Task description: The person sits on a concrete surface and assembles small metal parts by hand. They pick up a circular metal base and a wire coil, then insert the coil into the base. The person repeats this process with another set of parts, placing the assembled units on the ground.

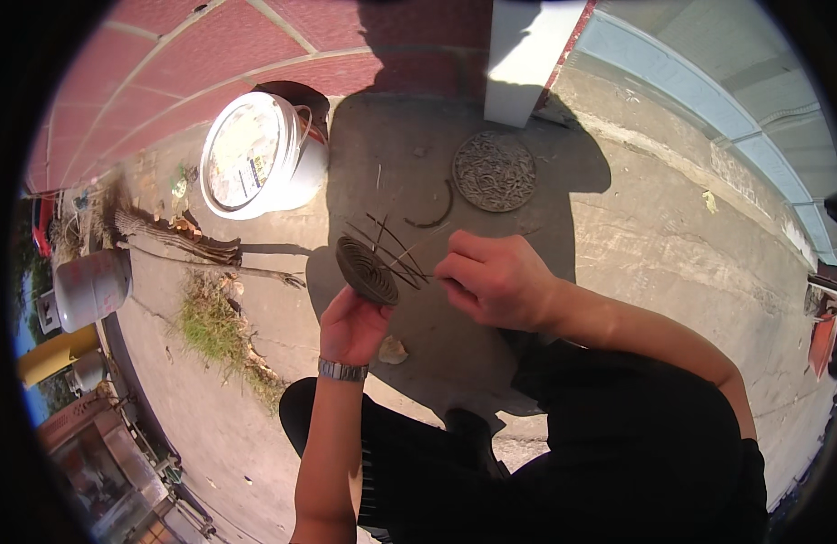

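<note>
My left hand (350, 328), with a metal-band watch at the wrist, holds a small dark round coiled dish (368, 272) from below. Concentric ridges line the dish, which is tilted toward the right. Several thin dark strands (402, 260) stick out around it, and some reach close to the fingertips of my right hand (496, 279). That hand is closed in a pinch beside the dish; what lies between its fingers is too small to make out. A curved dark strip (434, 208) lies on the ground just beyond.
A round tray of grey shreds (494, 170) sits on the concrete ahead, near a white post (518, 72). A white lidded bucket (301, 168) stands at the far left. Sticks (192, 243), a grass tuft (219, 317) and a small stone (392, 350) lie around.
</note>
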Demonstrator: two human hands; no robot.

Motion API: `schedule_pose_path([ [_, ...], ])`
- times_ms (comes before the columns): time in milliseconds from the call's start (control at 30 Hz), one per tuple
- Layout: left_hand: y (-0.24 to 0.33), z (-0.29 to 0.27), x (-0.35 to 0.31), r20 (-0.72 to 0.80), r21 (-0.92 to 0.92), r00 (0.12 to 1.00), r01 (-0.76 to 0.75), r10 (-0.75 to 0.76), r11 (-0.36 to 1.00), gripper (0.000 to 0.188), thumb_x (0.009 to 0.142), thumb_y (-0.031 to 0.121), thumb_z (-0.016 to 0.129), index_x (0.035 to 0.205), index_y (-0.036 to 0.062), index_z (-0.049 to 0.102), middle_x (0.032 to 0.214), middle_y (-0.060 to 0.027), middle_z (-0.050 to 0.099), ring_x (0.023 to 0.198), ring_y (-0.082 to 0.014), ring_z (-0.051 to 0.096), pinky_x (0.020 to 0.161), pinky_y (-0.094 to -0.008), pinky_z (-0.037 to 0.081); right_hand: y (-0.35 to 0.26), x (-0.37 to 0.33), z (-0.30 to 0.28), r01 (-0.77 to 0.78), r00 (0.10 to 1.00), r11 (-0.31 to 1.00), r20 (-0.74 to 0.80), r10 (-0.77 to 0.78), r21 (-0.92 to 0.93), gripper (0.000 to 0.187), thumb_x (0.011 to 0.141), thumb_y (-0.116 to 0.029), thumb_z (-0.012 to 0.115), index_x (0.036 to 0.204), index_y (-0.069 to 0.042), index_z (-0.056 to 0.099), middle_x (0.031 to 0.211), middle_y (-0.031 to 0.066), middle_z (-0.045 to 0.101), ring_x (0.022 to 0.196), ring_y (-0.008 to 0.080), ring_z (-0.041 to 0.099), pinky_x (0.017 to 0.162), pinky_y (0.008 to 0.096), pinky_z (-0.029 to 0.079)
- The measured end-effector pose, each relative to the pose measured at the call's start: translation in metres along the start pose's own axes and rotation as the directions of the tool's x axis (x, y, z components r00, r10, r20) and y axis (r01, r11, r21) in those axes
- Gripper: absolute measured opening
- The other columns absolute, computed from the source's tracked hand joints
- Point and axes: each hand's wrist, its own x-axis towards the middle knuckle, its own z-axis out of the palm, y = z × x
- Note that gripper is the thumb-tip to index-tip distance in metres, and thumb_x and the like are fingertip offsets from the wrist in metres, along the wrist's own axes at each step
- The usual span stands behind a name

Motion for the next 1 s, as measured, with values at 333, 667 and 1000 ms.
schedule_pose_path([
  [333,-0.002,0.007,0.000,-0.031,0.053,0.999,-0.033,0.034,0.998,0.032,0.106,0.017,0.056,0.134,0.0026,0.062,0.136,-0.0122,0.066,0.121,-0.0265,0.063,0.095,-0.0410,0.053,-0.003,0.002,0.000,0.009,1.000,1.000,0.007,-0.009,-0.005,0.016,0.080,-0.004,0.076,0.089,-0.008,0.064,0.082,0.0061,0.053,0.064,0.0269,0.062,0.051,0.0386,0.051],
  [667,-0.005,0.012,0.003,-0.048,0.056,0.998,-0.044,0.047,0.997,0.030,0.107,0.012,0.054,0.134,0.0000,0.061,0.134,-0.0138,0.067,0.122,-0.0269,0.065,0.100,-0.0417,0.055,-0.002,0.001,-0.003,0.014,0.999,0.999,0.036,-0.013,-0.033,0.015,0.080,-0.004,0.076,0.089,-0.008,0.065,0.083,0.0062,0.055,0.063,0.0270,0.063,0.051,0.0386,0.052],
  [1000,-0.012,0.019,0.015,-0.230,0.299,0.952,-0.127,0.201,0.946,0.025,0.104,0.008,0.062,0.127,-0.0012,0.065,0.122,-0.0134,0.072,0.111,-0.0242,0.070,0.095,-0.0380,0.058,0.013,-0.011,0.013,-0.205,0.978,0.961,0.008,0.207,0.186,0.012,0.082,-0.002,0.074,0.093,-0.008,0.070,0.085,0.0066,0.061,0.065,0.0249,0.063,0.056,0.0364,0.050],
])
